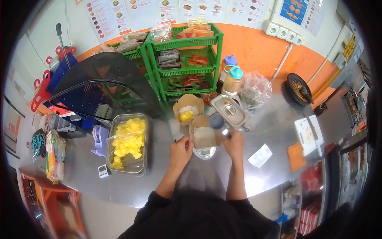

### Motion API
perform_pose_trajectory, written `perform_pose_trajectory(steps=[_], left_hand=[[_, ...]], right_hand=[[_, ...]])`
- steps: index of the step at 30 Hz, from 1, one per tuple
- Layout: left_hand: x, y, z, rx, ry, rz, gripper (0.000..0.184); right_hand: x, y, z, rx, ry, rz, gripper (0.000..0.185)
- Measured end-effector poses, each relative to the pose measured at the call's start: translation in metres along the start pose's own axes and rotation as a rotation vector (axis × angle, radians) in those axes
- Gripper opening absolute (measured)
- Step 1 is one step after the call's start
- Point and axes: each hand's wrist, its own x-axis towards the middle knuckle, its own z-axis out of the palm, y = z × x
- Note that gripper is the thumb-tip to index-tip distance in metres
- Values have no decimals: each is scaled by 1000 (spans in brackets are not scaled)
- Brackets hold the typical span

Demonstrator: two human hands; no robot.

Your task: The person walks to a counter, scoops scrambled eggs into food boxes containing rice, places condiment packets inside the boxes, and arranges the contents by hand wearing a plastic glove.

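Note:
An open cardboard box [205, 139] with white rice in it stands on a white scale [205, 153]. My left hand [181, 151] is closed at the box's left edge; what its fingers hold, if anything, is too small to tell. In my right hand [233, 144] is the handle of a dark round ladle [217, 121], whose bowl is over the box's right side. Just behind stands a second cardboard box [187, 102] containing rice and yellow food. A metal container with a lid [229, 110] sits behind the ladle.
At left, a clear tray [144, 159] holds yellow food, beside a timer [103, 171] and tape dispenser [100, 140]. A green rack [183, 71], bottles [232, 79] and a plastic bag [256, 89] stand behind. Rightward are a paper slip [260, 155], knife, white board [306, 137] and black bowl [298, 88].

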Motion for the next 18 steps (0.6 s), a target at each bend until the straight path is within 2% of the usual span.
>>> perform_pose_trajectory(steps=[7, 9, 10, 12, 13, 16, 18], left_hand=[[-3, -4, -5, -47, -32, -87, 24], [-8, -11, -9, -57, -36, -159, 29], [-11, -13, -13, -58, -35, -160, 29], [-19, -20, -22, -193, -70, -295, 32], [-23, -27, -24, -192, -69, -295, 32], [-32, -66, -12, -260, -157, -325, 34], [-35, -92, 12, -489, -165, -321, 43]], right_hand=[[-4, -1, -1, -48, -25, 68, 33], [-8, 2, -2, -20, 90, 46, 35], [-11, 1, -4, -21, 89, 45, 35], [-22, -1, -11, 45, 255, 98, 32], [-29, 2, -11, 81, 328, 53, 26], [-51, 36, -2, 72, 326, 99, 21], [-69, 49, 24, 106, 364, 81, 20]])
